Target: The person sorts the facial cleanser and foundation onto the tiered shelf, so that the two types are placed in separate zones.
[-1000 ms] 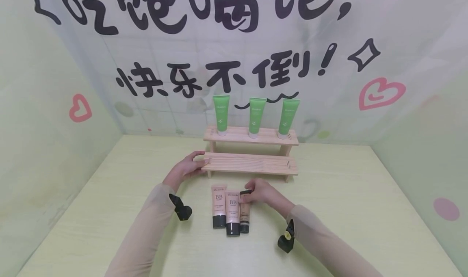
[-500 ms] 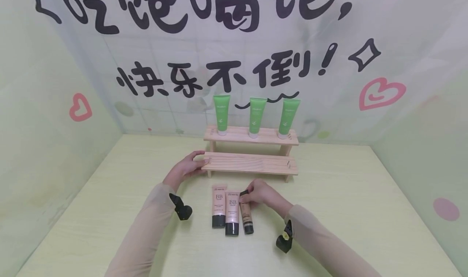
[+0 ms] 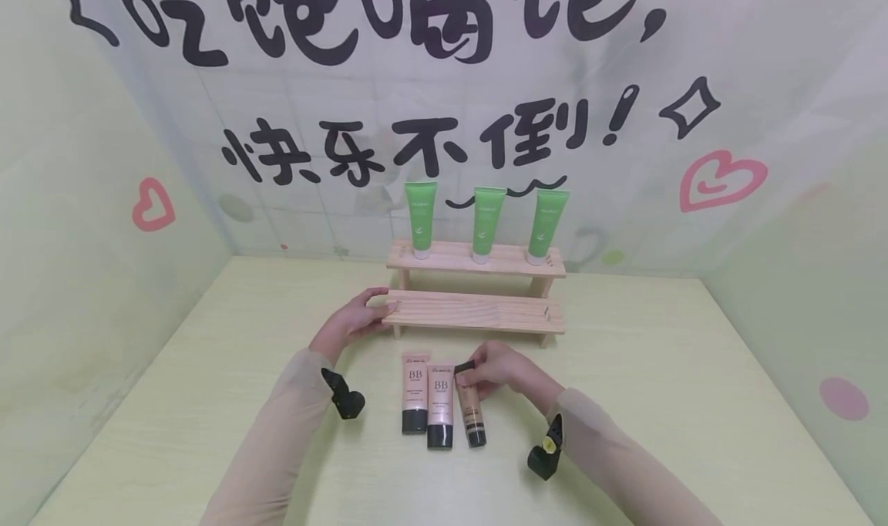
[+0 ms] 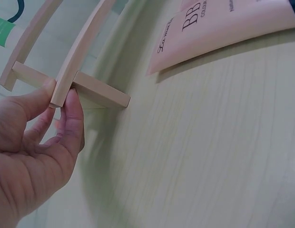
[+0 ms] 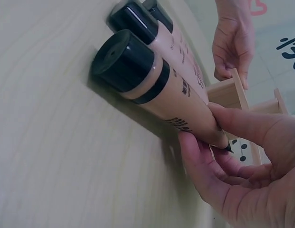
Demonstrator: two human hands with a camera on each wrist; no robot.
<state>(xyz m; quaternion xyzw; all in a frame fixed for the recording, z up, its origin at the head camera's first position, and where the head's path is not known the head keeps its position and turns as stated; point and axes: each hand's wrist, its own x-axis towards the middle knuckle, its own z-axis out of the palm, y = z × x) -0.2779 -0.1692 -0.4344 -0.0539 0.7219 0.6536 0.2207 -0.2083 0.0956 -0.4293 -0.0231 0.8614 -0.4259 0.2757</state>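
My left hand (image 3: 357, 318) pinches the left end of the lower board on a two-step wooden stand (image 3: 475, 310), thumb on top and fingers beneath, as the left wrist view shows. Between the thumb and fingers of my right hand (image 3: 502, 368) is the upper end of a tan cosmetic tube (image 3: 472, 410) with a black cap. That tube slants, its cap toward me. Just left of it lie two pink BB cream tubes (image 3: 440, 406), also with black caps. In the right wrist view the tan tube's cap (image 5: 122, 59) is close over the table.
Three green tubes (image 3: 489, 224) stand upright on the stand's upper step. Behind the table (image 3: 624, 372) rises a white printed backdrop (image 3: 388, 109) with black lettering, and pale side walls flank it.
The tan tube's capped end has swung right, away from the pink tubes, in my right hand's grip. My left hand keeps its place on the stand.
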